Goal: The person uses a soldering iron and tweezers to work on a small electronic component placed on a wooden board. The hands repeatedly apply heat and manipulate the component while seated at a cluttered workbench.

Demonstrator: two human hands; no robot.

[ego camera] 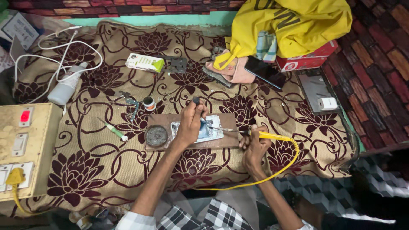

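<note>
Checked black-and-white sleeves sit at the bottom edge, both forearms reaching up over the brown floral cloth [106, 170] covering the bench. Right hand [254, 147] has its fingers pinched round a yellow-handled soldering iron [266, 135], metal tip pointing left onto the opened silver phone body [206, 129]; yellow cord loops back toward the near edge. Left hand [189, 123] has fingers closed on a small dark-topped tool [196, 101], held upright over the phone's left half. Phone lies on a brown rectangular wooden board [226, 140] near the middle of the bench, round grey metal tin [156, 136] on the board's left end. Green-tipped white screwdriver [114, 130] just left of the board. White plastic bottle [66, 88] toward the left edge, beige switch box [25, 149] at the near-left corner. Black smartphone [265, 71] and yellow bag [294, 23] by the far edge.

Judgement: good work here means steadying the right wrist on the board, touching only the tip to the joint, keeping cord slack.
</note>
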